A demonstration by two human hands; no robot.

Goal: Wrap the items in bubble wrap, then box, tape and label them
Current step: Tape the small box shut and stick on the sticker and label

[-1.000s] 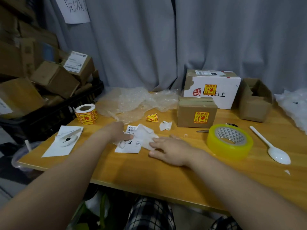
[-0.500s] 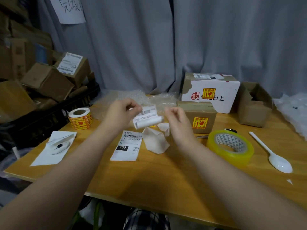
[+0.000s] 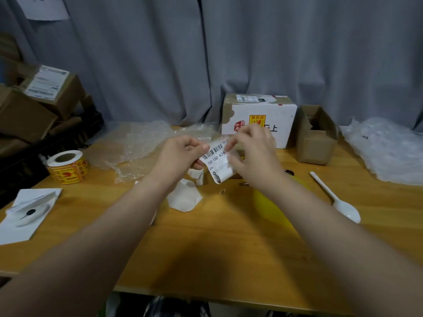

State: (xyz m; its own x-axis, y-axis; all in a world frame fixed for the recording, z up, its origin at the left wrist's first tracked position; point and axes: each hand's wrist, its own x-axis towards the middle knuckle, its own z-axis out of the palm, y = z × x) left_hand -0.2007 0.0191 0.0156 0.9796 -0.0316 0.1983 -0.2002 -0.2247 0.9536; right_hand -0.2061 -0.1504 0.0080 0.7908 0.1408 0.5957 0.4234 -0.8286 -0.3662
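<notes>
White, curl-ended paper label (image 3: 217,160) is pinched by fingers of left hand (image 3: 180,152) and right hand (image 3: 254,154).

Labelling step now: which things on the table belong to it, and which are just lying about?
Belongs: shipping label, pinched by left hand and right hand; sticker roll; yellow tape.
Lying about: white spoon; crumpled paper; bubble wrap; open cardboard box.
</notes>
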